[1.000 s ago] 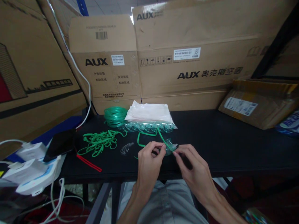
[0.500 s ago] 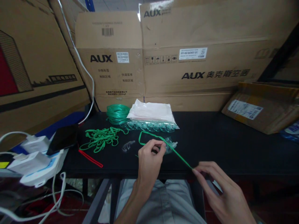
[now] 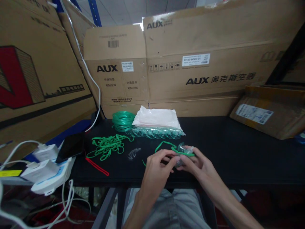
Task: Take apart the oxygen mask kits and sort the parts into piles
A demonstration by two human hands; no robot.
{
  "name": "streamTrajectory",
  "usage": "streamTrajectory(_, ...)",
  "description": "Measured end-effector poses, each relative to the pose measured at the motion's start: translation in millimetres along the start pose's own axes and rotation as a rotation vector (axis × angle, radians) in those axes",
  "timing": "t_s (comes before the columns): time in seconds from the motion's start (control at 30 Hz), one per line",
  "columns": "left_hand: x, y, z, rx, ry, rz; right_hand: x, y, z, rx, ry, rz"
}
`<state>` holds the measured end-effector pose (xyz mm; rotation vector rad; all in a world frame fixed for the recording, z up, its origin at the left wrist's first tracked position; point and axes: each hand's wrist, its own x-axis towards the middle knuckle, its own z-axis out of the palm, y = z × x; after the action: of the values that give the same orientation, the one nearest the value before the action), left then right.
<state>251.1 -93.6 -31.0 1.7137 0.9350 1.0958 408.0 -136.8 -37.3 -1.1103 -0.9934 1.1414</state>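
Above the front of the black table, both my hands meet around a small clear plastic mask (image 3: 181,147), partly hidden by my fingers. My left hand (image 3: 160,163) is closed, pinching a flat green strap (image 3: 165,142) beside the mask. A loop of that strap rises behind my fingers, and a stretch of it crosses the mask to my other hand. My right hand (image 3: 199,160) is closed around the mask's right side, thumb toward the left hand. A tangle of green straps (image 3: 108,146) and some thin clear curved pieces (image 3: 134,153) lie to the left.
A coil of green tubing (image 3: 123,121) sits by a white package (image 3: 157,118) with a row of clear greenish pieces (image 3: 158,133). Leftward are a red cord (image 3: 97,167), a black phone (image 3: 71,147) and a power strip (image 3: 51,179). Cardboard boxes (image 3: 202,95) stand behind; a smaller box (image 3: 269,111) is right.
My right hand has let go of the taut strap end and moved left to the mask. Both hands are now together at it, and the strap hangs slacker. The view has tilted up slightly.
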Motion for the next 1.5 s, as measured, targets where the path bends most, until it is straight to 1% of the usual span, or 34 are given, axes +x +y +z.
streamTrajectory(0.07,-1,6,-18.3,0.221,0.022,0.057,4,1,-1,0.037,0.024,-0.010)
streamTrajectory(0.13,-3,13,-39.9,0.419,0.047,0.068,7,1,-4,0.054,0.036,-0.010)
streamTrajectory(0.2,-5,19,-59.1,0.572,0.002,0.025,8,0,-6,0.064,0.033,-0.001)
streamTrajectory(0.27,-7,21,-71.7,0.665,-0.092,-0.035,8,0,-7,0.075,0.023,0.002)
streamTrajectory(0.33,-9,20,-77.5,0.703,-0.176,-0.080,8,0,-8,0.091,0.012,0.004)
streamTrajectory(0.4,-10,17,-78.7,0.716,-0.215,-0.109,7,1,-8,0.111,0.000,0.010)
streamTrajectory(0.6,-7,6,-81.9,0.748,-0.198,-0.150,6,-2,-14,0.176,-0.076,0.029)
streamTrajectory(0.7,-5,5,-84.4,0.745,-0.173,-0.107,6,-6,-17,0.221,-0.139,0.038)
streamTrajectory(0.8,-2,4,-79.4,0.624,-0.100,-0.026,7,-9,-17,0.255,-0.193,0.051)
streamTrajectory(0.87,2,1,-70.1,0.450,-0.035,-0.005,7,-9,-15,0.276,-0.227,0.068)
streamTrajectory(0.97,7,-7,-50.3,0.091,0.045,-0.030,8,-8,-8,0.306,-0.274,0.109)
streamTrajectory(1.07,9,-16,-32.7,-0.233,0.062,-0.092,7,-5,-3,0.319,-0.307,0.149)
streamTrajectory(1.13,10,-20,-25.9,-0.367,0.059,-0.144,6,-4,-1,0.322,-0.314,0.162)
streamTrajectory(1.2,9,-21,-22.9,-0.438,0.034,-0.179,6,-4,-2,0.331,-0.311,0.167)
streamTrajectory(1.27,9,-20,-22.0,-0.472,0.013,-0.180,6,-5,-3,0.336,-0.309,0.170)
streamTrajectory(1.37,8,-17,-21.3,-0.494,0.047,-0.161,6,-5,-3,0.330,-0.310,0.174)
streamTrajectory(1.5,8,-15,-19.4,-0.447,0.087,-0.149,5,-6,-3,0.323,-0.296,0.179)
